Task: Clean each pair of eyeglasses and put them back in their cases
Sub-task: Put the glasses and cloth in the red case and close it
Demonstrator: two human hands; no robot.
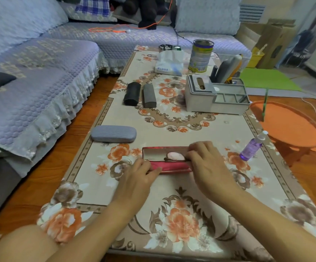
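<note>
Right now the red case (169, 161) lies open on the near middle of the counter (172, 129), lid tipped up on its far side, so its inside faces the person. Something pale pink (174, 155), probably a cleaning cloth, sits in it over a dark shape that may be the glasses frame; too little shows to be sure. The left hand (140, 176) rests against the case's near left corner, fingers lying fairly straight along its front edge, apparently steadying it so it does not slide. The right hand (208, 163) covers the case's right end, fingertips curled in at the rim; whether its grip has closed on the cloth or frame, or only presses there, I cannot tell. Both hands at the ends suggest the contents are being lifted out or tucked in.

Just beyond, to the left, a grey case (113, 133) lies shut. Farther off, a black case (132, 93) and a dark grey case (149, 95) lie side by side, also shut, perhaps waiting their turn. At the right edge a purple spray bottle (252, 147) lies tilted within reach, presumably the cleaning fluid.

At the far end a tissue pack (169, 66) carries small blue writing too blurred to read, and a tall tin (200, 55) has a label I cannot make out. A grey organiser box (215, 96) stands on the right.
</note>
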